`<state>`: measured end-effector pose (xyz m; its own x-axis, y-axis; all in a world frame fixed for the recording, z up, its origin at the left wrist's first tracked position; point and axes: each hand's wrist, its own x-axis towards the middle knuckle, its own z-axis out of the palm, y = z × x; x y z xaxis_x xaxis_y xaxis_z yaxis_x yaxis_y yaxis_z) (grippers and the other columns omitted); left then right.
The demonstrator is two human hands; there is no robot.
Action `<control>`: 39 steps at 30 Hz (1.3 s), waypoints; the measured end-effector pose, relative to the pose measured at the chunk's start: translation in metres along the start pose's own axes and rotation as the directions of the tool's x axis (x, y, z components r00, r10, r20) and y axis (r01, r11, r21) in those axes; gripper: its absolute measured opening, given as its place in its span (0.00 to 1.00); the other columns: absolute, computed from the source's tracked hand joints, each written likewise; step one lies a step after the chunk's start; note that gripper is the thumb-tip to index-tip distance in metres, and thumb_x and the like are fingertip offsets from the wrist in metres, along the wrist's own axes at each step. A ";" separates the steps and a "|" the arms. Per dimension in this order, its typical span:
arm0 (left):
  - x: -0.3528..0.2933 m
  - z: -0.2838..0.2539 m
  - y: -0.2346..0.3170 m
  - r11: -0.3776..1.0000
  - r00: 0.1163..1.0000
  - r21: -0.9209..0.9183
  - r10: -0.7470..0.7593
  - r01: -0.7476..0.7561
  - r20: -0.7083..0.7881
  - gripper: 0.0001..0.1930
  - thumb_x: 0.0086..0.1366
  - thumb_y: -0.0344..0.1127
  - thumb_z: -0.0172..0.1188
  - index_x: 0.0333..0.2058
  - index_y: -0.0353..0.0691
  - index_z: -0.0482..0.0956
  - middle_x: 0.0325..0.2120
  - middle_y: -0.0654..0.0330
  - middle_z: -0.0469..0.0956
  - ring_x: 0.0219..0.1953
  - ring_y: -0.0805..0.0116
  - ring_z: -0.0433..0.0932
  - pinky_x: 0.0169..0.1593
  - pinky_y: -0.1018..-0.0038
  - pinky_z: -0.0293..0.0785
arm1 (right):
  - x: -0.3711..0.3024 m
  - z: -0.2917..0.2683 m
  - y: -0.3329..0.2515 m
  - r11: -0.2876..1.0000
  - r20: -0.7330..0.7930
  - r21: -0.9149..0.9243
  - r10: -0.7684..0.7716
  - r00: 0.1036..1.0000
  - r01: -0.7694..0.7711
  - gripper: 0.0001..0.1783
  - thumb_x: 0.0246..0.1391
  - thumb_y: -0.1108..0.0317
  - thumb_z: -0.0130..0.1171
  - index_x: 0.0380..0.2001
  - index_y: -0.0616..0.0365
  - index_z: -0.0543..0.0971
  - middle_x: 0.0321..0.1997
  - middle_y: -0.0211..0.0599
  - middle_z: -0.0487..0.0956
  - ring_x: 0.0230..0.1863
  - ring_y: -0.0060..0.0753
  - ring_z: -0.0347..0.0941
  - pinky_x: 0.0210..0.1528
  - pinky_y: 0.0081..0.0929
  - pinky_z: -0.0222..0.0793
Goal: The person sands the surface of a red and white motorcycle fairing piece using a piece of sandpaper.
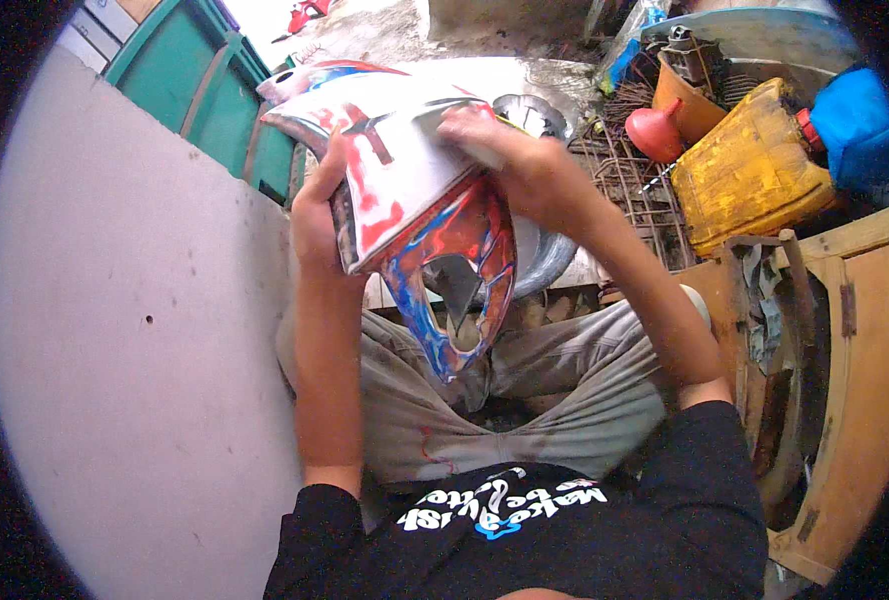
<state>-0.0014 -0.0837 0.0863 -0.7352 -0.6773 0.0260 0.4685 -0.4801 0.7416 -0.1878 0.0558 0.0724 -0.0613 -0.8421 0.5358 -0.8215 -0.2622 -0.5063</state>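
Note:
A motorcycle fairing panel (410, 150), white with red patches, is held up in front of me above my lap. Its lower end narrows to a red and blue part around an oval opening. My left hand (317, 215) grips the panel's left edge, thumb on the white face and fingers out of sight behind it. My right hand (515, 165) rests on the upper right of the white face with its fingers bent and drawn together. Whatever may be under those fingertips is hidden.
To my left stands a pale wall (145, 330), with a green metal door (190, 85) beyond. At right are a yellow jerrycan (750, 170), a red funnel (655, 130), a blue container (860, 125), a wire grid (630, 185) and a wooden frame (860, 400). A shiny bowl (537, 112) sits behind the panel.

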 end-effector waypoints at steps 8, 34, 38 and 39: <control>-0.004 -0.011 0.004 0.953 0.984 -0.276 -0.086 0.127 0.157 0.24 0.74 0.41 0.50 0.61 0.29 0.64 0.54 0.47 0.75 0.53 0.55 0.78 0.59 0.57 0.72 | -0.006 0.010 -0.011 0.986 -0.026 -0.024 -0.168 0.985 0.168 0.30 0.50 0.85 0.50 0.59 0.60 0.74 0.61 0.50 0.75 0.64 0.45 0.71 0.67 0.38 0.66; -0.004 -0.008 -0.017 0.911 0.937 -0.283 -0.226 0.301 0.267 0.23 0.75 0.42 0.49 0.60 0.32 0.66 0.52 0.50 0.76 0.52 0.61 0.79 0.57 0.63 0.75 | -0.011 0.017 -0.027 0.958 -0.042 -0.142 -0.258 0.965 0.250 0.22 0.60 0.70 0.49 0.57 0.58 0.76 0.59 0.49 0.77 0.59 0.42 0.76 0.61 0.38 0.72; -0.003 -0.009 -0.023 0.885 0.918 -0.336 -0.205 0.322 0.340 0.23 0.75 0.43 0.48 0.60 0.32 0.65 0.53 0.49 0.76 0.53 0.59 0.78 0.59 0.61 0.74 | -0.008 -0.004 0.011 0.993 -0.074 -0.115 0.029 0.997 -0.037 0.22 0.60 0.71 0.49 0.57 0.62 0.74 0.58 0.51 0.77 0.60 0.48 0.74 0.62 0.35 0.71; -0.008 0.008 -0.019 0.977 0.972 0.000 -0.211 0.212 0.105 0.23 0.76 0.43 0.47 0.60 0.32 0.65 0.53 0.48 0.75 0.53 0.58 0.78 0.59 0.60 0.74 | -0.011 -0.002 0.011 0.990 -0.078 -0.141 0.005 0.997 -0.016 0.22 0.60 0.71 0.49 0.57 0.62 0.74 0.58 0.51 0.77 0.60 0.48 0.75 0.62 0.35 0.71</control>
<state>-0.0083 -0.0646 0.0778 -0.8647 -0.4986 -0.0607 0.3020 -0.6125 0.7305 -0.1974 0.0632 0.0619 -0.1092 -0.8039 0.5847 -0.8921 -0.1801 -0.4143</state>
